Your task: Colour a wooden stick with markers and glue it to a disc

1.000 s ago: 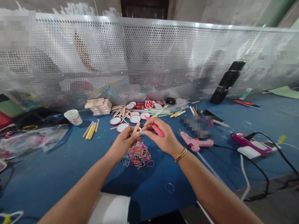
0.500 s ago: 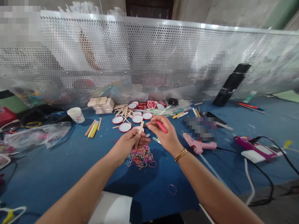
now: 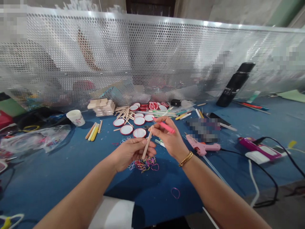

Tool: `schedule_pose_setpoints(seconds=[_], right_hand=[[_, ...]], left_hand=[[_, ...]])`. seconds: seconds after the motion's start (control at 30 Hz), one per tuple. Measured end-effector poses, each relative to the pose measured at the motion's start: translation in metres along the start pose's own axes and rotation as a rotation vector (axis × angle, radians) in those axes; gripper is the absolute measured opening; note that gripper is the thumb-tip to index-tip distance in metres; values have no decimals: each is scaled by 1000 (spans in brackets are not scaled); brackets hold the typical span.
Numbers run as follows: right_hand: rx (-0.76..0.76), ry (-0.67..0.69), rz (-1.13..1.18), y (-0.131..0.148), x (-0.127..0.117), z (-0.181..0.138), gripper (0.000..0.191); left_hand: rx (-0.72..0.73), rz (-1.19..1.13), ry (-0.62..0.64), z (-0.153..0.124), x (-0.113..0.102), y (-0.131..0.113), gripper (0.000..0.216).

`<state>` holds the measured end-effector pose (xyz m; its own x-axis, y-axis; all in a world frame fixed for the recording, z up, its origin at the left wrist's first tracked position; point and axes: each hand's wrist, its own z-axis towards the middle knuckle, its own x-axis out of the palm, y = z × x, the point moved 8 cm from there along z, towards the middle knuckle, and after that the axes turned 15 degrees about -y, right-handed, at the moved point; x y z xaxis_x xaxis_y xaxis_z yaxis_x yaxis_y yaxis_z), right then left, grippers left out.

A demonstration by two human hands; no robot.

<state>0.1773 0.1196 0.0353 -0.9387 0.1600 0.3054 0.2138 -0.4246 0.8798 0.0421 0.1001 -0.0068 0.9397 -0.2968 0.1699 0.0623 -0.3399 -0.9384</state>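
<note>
My left hand (image 3: 131,152) is palm up over the blue table and pinches a plain wooden craft stick (image 3: 147,144) that points up and away. My right hand (image 3: 168,136) hovers just to its right, fingers curled round a pink marker-like stick (image 3: 166,127), fingertips close to the stick's upper end. Beneath both hands lies a heap of small coloured rubber bands (image 3: 143,164). Just beyond them sit several round white lids with red rims (image 3: 133,125).
A pink glue gun (image 3: 201,147) with a cord lies right of my right hand. A paper cup (image 3: 75,118), coloured sticks (image 3: 92,132), stacked wooden pieces (image 3: 101,106) and loose craft sticks sit at the back. A perforated metal screen (image 3: 152,60) walls the table's far side.
My hands have drawn apart a little and dropped lower. The wooden stick now stands free in my left hand, and my right hand has lifted off it with the pink stick.
</note>
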Motion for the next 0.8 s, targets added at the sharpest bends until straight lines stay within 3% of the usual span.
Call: schedule_pose_setpoints(seconds=[0.27, 0.53, 0.7, 0.8], right_hand=[[80, -7, 14, -5, 2, -3, 29], [32, 5, -108, -1, 2, -5, 29], [-60, 27, -219, 3, 4, -8, 24], [-78, 38, -267, 2, 5, -9, 22]], left_hand=[[88, 128, -152, 2, -5, -6, 28], [149, 318, -84, 3, 1, -5, 31], [400, 606, -51, 1, 7, -10, 33], [464, 688, -78, 2, 8, -7, 35]])
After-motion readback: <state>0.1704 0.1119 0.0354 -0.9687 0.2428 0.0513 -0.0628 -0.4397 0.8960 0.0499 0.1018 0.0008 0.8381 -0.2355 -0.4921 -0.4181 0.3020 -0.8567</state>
